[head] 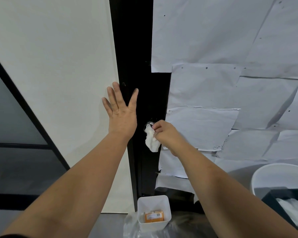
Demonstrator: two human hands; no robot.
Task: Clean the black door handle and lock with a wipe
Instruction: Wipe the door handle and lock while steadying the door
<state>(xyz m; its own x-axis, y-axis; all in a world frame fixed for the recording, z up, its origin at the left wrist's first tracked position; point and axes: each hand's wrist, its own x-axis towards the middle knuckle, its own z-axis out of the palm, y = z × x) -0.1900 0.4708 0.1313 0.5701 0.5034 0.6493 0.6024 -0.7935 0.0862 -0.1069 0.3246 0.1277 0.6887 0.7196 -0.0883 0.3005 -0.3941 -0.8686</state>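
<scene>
Head view, door: black door strip point(136, 48) running vertically between white wall panel point(58, 57) at left and paper-covered surface point(222, 74) at right.
Left hand point(121, 110): flat against wall and door edge, fingers straight and spread, thumb over the black strip; holding nothing.
Right hand point(163, 133): fingers curled, pinching white wipe point(151, 139) near its upper end.
Wipe: crumpled, upper end pressed to a small shiny fitting point(150, 123) on the black strip; lower part hanging loose below the fingers.
Handle and lock: only the shiny fitting visible, at the wipe's top edge; cannot tell whether lock or handle part; rest lost against the black surface.
White bin point(154, 213): on the floor at the foot of the door, open at top, orange packet point(154, 216) lying inside.
Plastic sheet point(131, 225): clear, crinkled, under and beside the white bin.
Round white container point(280, 176): lower right, rim partly visible.
Dark box point(272, 198): lower right, in front of the round container, white material point(294, 210) inside.
Glazed panel point(10, 109): far left, dark frame, tilted in the wide-angle view.
</scene>
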